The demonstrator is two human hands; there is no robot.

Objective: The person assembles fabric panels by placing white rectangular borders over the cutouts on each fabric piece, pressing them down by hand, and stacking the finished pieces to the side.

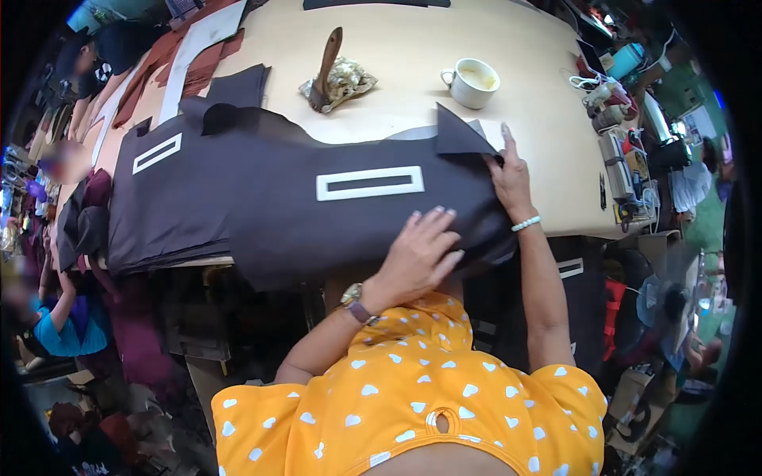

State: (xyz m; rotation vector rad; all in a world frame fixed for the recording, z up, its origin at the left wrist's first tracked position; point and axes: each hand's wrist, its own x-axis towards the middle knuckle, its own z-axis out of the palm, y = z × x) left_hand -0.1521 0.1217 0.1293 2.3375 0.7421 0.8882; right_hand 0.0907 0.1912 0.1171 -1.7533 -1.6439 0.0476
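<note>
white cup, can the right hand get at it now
Probably yes: the white cup stands just beyond the right hand with nothing tall between, though that hand is busy with the dark fabric.

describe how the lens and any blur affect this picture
Head view: heavy fisheye distortion, with black corners and bowed edges on the broad cream tabletop; head view: the dark grey fabric panel bearing a white rectangular outline looks smeared along its lower edge, while the white round mug is crisper.
</note>
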